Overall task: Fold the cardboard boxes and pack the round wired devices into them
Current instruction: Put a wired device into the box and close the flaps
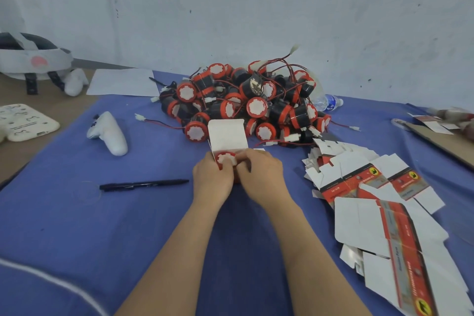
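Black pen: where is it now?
Head view, left of centre: the black pen lies flat on the blue cloth, just left of the left hand and nearer the camera than the white controller.

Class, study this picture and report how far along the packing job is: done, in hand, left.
Done: one box is folded, lid flap open; no closed box shows. In hand: left hand and right hand grip it, a round device seated inside. Left: the device pile and the flat boxes.

soft even light, blurred warped edges
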`<state>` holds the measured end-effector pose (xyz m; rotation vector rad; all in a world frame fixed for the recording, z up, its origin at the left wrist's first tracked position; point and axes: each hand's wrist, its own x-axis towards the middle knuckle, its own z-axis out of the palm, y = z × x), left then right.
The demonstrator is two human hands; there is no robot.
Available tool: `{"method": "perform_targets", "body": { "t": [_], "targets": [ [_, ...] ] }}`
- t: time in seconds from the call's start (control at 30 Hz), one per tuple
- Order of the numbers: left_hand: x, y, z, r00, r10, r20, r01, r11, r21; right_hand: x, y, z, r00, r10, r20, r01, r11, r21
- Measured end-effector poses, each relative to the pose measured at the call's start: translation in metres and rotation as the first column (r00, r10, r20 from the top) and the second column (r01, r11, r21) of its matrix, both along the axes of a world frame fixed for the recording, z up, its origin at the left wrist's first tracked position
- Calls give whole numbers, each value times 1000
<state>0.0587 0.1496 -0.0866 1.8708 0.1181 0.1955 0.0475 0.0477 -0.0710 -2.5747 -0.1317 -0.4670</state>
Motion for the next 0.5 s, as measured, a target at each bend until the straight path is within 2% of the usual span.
{"method": "perform_targets", "body": {
  "t": [0.07,0.13,0.2,0.27,0.33,0.43,0.5],
  "targets": [
    [-2,0,0,999,17,27,-18,1000,22,1,-4,3,1000,-6,-20,5,998,-61],
    [-3,-1,-2,999,30,35,-32,999,38,1,-6,2,1000,-28,-6,28,999,-40],
    [-3,-1,-2,999,37,30,-38,998,51,-1,-8,1,989,-123,78,109,981,163],
    [-3,-1,-1,999,34,21,-35,997,61,1,-15,4,948,-293,126,215,878,428],
    [-3,-1,0,1000,14,13,-14,998,57,3,-26,9,927,-374,19,288,745,602],
    [-5,-2,2,999,-39,-16,40,997,70,6,-39,10,919,-373,-128,335,567,753],
    [-7,-3,4,998,-60,-36,63,995,80,8,-42,8,920,-370,-133,322,515,795]
  ]
}}
